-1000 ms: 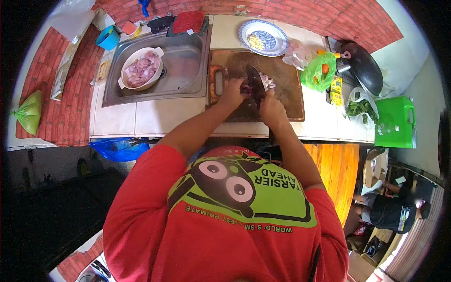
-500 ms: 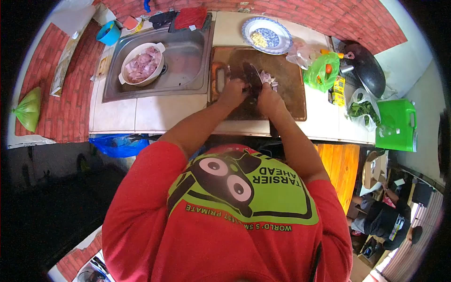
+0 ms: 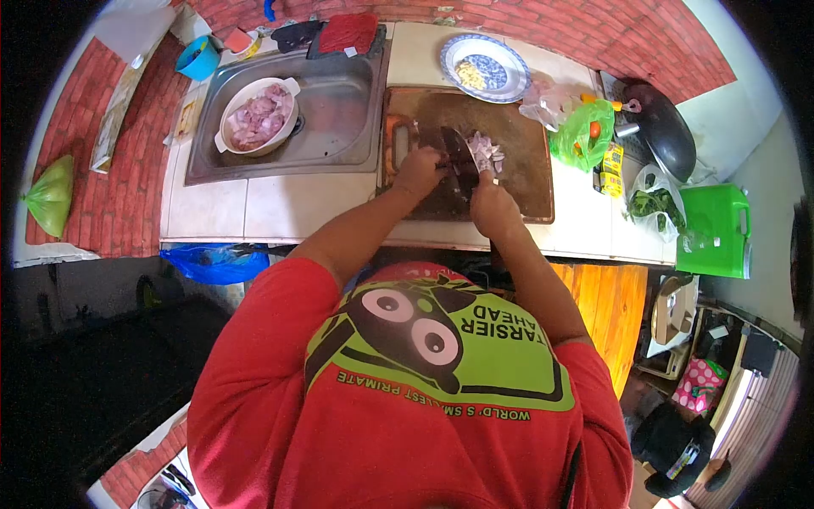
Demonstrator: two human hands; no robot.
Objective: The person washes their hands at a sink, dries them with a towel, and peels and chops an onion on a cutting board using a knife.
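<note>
My right hand (image 3: 494, 209) is closed round the handle of a broad dark knife (image 3: 459, 159), whose blade stands over the wooden cutting board (image 3: 526, 195). Left of the blade, my left hand (image 3: 420, 169) has its fingers curled down near the board, pressing on a small piece that they mostly hide; I cannot make out what it is. To the right of the blade lies a small heap of chopped pale purple onion (image 3: 486, 153). Behind the board stands a blue-patterned plate (image 3: 514, 71) holding chopped pale yellow bits (image 3: 471, 75).
In the sink (image 3: 339, 161) at left sits a white bowl (image 3: 222, 140) of raw meat (image 3: 259, 119). On the right are a green plastic bag (image 3: 579, 140), a black wok (image 3: 666, 127), a bag of leafy greens (image 3: 655, 204) and a green jug (image 3: 712, 229). Another person (image 3: 674, 445) is at lower right.
My right hand and the knife handle have shifted slightly toward me, showing more of the onion heap. My left hand stays nearly in place. The other person at lower right has moved lower.
</note>
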